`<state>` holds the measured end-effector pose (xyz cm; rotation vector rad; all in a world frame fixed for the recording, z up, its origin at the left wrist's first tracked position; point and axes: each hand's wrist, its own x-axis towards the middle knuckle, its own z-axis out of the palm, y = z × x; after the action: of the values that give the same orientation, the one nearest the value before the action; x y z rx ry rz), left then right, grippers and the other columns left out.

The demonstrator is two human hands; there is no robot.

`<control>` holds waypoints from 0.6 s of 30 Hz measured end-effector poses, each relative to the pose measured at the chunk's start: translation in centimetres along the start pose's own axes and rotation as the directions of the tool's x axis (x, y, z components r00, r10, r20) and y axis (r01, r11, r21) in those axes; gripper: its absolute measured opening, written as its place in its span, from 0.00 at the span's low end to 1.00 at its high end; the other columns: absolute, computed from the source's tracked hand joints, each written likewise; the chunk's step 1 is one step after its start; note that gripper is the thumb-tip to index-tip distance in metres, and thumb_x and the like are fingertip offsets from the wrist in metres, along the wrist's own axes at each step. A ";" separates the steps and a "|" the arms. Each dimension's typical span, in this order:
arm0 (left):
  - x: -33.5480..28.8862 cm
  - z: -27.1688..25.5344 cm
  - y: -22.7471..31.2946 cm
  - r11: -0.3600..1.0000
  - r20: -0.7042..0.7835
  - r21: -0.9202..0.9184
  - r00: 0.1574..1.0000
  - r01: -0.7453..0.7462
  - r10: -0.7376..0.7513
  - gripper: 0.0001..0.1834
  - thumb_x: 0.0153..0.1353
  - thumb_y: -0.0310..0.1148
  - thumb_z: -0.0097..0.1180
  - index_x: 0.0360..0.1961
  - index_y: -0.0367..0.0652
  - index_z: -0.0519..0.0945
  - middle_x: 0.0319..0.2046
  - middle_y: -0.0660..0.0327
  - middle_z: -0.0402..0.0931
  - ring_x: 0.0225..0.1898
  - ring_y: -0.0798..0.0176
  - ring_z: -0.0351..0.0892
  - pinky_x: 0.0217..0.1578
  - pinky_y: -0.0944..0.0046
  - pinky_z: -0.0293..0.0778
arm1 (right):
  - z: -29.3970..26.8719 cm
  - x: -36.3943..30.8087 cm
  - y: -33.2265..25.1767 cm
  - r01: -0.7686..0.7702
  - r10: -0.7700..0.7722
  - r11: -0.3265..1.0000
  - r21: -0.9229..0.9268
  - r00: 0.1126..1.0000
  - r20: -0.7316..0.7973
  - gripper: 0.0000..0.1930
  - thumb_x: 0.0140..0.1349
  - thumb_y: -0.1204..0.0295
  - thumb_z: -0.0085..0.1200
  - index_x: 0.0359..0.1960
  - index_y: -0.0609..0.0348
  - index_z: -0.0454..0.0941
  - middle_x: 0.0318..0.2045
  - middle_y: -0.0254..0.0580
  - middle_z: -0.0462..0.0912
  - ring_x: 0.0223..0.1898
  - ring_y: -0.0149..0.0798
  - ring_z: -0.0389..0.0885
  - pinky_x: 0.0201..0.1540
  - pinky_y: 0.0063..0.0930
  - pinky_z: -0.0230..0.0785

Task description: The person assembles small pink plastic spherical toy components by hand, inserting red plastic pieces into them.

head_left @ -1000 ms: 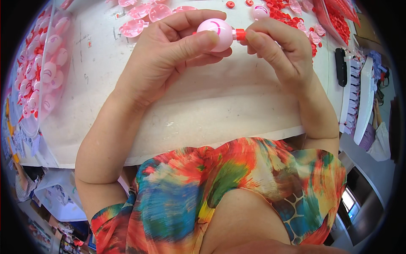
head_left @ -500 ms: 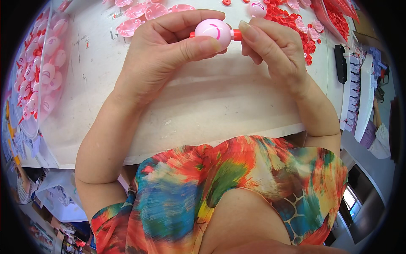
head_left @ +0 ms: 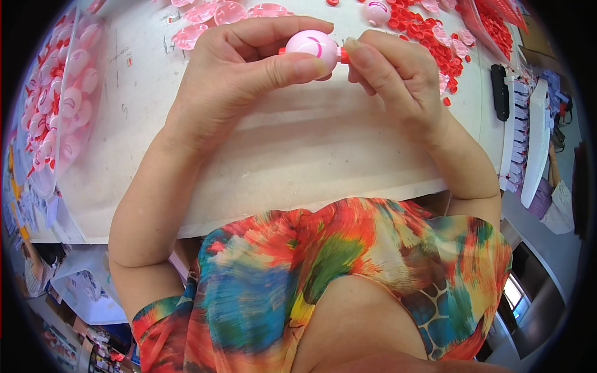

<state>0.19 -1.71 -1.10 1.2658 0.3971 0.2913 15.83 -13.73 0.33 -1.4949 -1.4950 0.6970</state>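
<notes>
My left hand is closed around a pale pink plastic ball with a curved magenta line on it, thumb in front and fingers behind. A bit of red shows at the ball's left side. Between the thumb and bent fingers of my right hand is a small red plastic piece, set against a short stub on the ball's right side. My right fingertips hide most of that piece. Both hands are above the white table.
A similar pink ball sits beyond my right hand, beside scattered red plastic rings. Translucent pink shells lie at the far left. A clear bin of pink balls stands left; a black bar-shaped object lies right.
My right hand has shifted slightly left, and the red piece is now closer to the ball, covering more of the stub. My left hand keeps its hold on the ball.
</notes>
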 end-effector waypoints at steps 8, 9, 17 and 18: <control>0.1 0.3 0.1 0.980 0.037 0.166 0.994 -0.110 0.105 0.21 0.51 0.29 0.56 0.46 0.32 0.71 0.38 0.55 0.74 0.39 0.60 0.76 0.44 0.63 0.72 | 0.0 0.0 0.0 -0.025 0.025 1.000 -0.006 1.000 0.007 0.13 0.60 0.67 0.45 0.23 0.63 0.74 0.14 0.36 0.69 0.16 0.26 0.65 0.19 0.20 0.57; 0.3 0.5 0.3 0.993 0.014 0.099 0.998 -0.058 0.057 0.21 0.52 0.29 0.55 0.47 0.33 0.70 0.39 0.55 0.74 0.39 0.61 0.76 0.43 0.64 0.72 | -0.2 0.2 0.0 -0.019 0.019 1.000 -0.005 1.000 0.003 0.15 0.60 0.65 0.44 0.22 0.63 0.74 0.13 0.36 0.69 0.16 0.26 0.65 0.18 0.20 0.57; 0.2 -0.8 1.0 0.986 -0.144 0.154 0.986 -0.062 0.085 0.21 0.53 0.28 0.54 0.49 0.35 0.69 0.40 0.58 0.74 0.40 0.66 0.75 0.42 0.70 0.70 | 0.1 1.9 0.7 -0.212 0.225 0.959 0.190 0.973 -0.050 0.19 0.61 0.58 0.41 0.23 0.62 0.74 0.17 0.30 0.70 0.21 0.22 0.66 0.23 0.17 0.56; 0.2 -1.3 1.1 0.966 -0.124 0.190 0.972 -0.174 0.200 0.21 0.51 0.24 0.55 0.49 0.35 0.69 0.41 0.57 0.74 0.41 0.67 0.74 0.43 0.71 0.70 | 0.3 1.7 0.5 -0.264 0.286 0.951 0.160 0.949 -0.134 0.18 0.61 0.59 0.41 0.24 0.62 0.73 0.18 0.30 0.71 0.22 0.22 0.66 0.24 0.16 0.56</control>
<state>-0.19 -0.19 -0.36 1.4665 0.4330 0.5188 16.05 -11.94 0.12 -1.6262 -1.1068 0.8123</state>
